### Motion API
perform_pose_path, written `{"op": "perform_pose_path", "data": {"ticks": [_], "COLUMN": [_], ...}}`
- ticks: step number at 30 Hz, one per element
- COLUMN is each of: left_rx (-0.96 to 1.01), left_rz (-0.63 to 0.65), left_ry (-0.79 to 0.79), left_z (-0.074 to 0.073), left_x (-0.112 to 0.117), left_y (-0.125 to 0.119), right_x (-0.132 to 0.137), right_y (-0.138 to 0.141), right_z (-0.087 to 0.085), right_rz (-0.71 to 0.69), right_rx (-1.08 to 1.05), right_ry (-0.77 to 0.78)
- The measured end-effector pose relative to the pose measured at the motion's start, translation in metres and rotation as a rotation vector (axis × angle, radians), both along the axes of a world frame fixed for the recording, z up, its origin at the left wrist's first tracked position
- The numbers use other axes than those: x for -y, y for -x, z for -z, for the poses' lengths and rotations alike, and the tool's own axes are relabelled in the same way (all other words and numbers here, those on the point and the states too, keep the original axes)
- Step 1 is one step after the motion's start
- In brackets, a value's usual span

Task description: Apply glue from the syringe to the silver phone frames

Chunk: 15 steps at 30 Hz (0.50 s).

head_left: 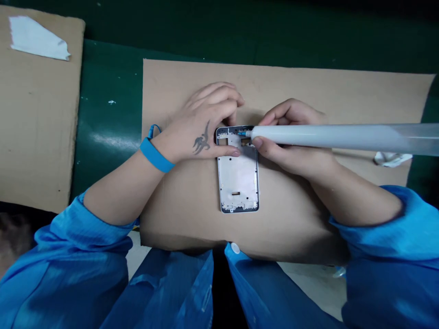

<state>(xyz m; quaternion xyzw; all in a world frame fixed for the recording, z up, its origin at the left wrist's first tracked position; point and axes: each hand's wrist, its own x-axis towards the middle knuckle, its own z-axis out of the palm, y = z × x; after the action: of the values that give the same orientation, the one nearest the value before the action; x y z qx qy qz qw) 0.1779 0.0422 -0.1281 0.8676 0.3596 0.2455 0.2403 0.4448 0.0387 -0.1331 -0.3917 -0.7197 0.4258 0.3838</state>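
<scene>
A phone mid-frame (239,176), pale inside with a dark rim, lies on the cardboard sheet. My left hand (212,116) grips its upper left part, the thumb laid across the inner face and the fingers bent beyond the top edge. In my right hand (295,141) is a long white dispensing syringe (329,135), held between thumb and fingers and pointing left. Its blue needle tip (243,134) is over the upper end of the frame; whether it touches cannot be made out. The syringe's rear end runs out of view on the right.
The cardboard sheet (185,192) rests on a green work surface (109,123). Another cardboard piece (37,119) is at left, bearing a white cloth (39,39). A crumpled white wipe (393,158) sits right of my right hand. A blue wrist strap (156,154) circles my left wrist.
</scene>
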Motion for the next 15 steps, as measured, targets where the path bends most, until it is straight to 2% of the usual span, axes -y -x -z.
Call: {"op": "perform_pose_path", "data": {"ticks": [15], "left_rx": [-0.016], "left_rz": [-0.005], "left_ry": [-0.036], "left_z": [0.0058], "left_x": [-0.0003], "left_y": [0.0024], "right_x": [-0.003], "right_y": [-0.001], "right_z": [0.0013], "right_rz": [-0.031], "right_rx": [-0.011], "right_ry": [-0.069]}}
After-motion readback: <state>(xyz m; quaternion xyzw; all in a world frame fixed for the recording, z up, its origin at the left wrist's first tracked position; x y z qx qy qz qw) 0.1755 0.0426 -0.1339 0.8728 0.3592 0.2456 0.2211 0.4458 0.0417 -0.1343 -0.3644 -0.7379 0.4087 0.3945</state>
